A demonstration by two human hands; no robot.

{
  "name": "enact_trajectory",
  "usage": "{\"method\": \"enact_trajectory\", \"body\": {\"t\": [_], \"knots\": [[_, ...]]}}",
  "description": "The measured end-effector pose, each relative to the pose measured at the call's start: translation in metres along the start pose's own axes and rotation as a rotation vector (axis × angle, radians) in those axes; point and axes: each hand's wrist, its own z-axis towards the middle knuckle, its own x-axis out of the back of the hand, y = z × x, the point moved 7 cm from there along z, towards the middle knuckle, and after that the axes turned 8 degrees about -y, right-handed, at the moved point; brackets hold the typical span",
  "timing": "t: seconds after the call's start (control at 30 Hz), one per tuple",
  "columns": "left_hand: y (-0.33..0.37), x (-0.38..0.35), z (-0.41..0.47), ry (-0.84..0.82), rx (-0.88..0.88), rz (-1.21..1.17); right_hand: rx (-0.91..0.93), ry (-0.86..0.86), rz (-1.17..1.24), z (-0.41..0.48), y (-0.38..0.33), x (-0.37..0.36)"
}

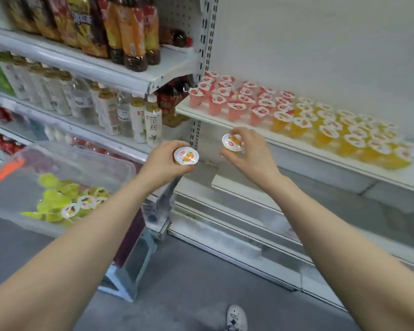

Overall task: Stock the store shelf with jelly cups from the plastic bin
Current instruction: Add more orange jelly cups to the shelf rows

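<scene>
Left of the shelf [225, 120] stand bottles [139, 120], and the bin [120, 163] of green cups [58, 199] sits below them. My left hand [163, 163] and right hand [251, 151] each clasp an orange cup [186, 156], white-lidded, just below the shelf's front edge, nothing between them and it. Red cups [237, 101] and more orange cups [344, 137] fill its top.

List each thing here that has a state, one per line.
left hand: gripping an orange jelly cup, upright
right hand: gripping a second orange cup, tilted
plastic bin: open, holds green cups
shelf: partly stocked with red and orange cups
</scene>
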Motion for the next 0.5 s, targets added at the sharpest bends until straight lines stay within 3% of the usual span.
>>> {"method": "enact_trajectory", "body": {"t": [0.13, 0.5], "knots": [[0.063, -0.051, 0.027, -0.090, -0.072, 0.080, -0.084, 0.123, -0.025, -0.032, 0.062, 0.059], [0.278, -0.213, 0.103, -0.136, -0.365, 0.098, -0.288, 0.361, -0.071, -0.118, 0.245, 0.246]]}}
